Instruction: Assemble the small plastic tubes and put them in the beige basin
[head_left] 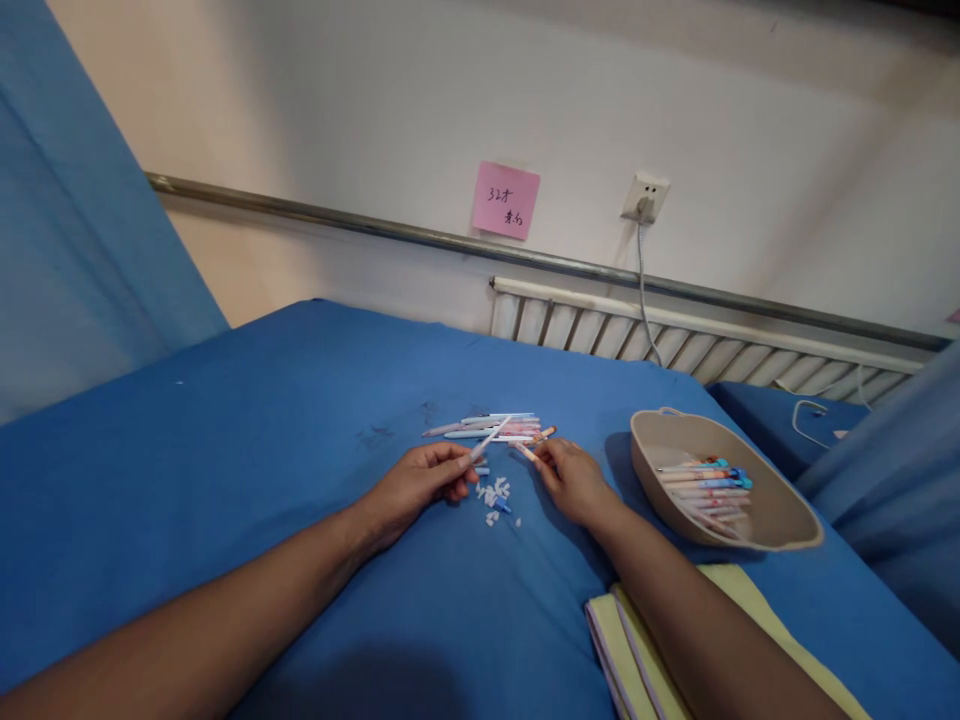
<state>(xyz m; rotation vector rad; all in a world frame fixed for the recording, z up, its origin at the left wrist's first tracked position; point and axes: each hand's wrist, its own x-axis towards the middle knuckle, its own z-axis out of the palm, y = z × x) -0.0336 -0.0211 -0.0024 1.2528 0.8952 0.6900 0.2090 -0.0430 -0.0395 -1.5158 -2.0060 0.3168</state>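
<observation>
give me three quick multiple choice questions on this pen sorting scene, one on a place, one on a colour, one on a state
1. Where is the beige tray?
A. right of the right hand
B. left of the left hand
C. on the radiator

2. What colour is the sticky note?
A. green
B. pink
C. white

3. What is the left hand doing?
A. lying flat and empty
B. gripping the tray
C. holding a white pen

Answers: 1 A, the tray sits past the right hand; 2 B, pink on the wall; 3 C, the fingers pinch the pen.

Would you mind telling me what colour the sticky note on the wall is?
The sticky note is pink, with dark handwriting; the head view shows it best.
</observation>
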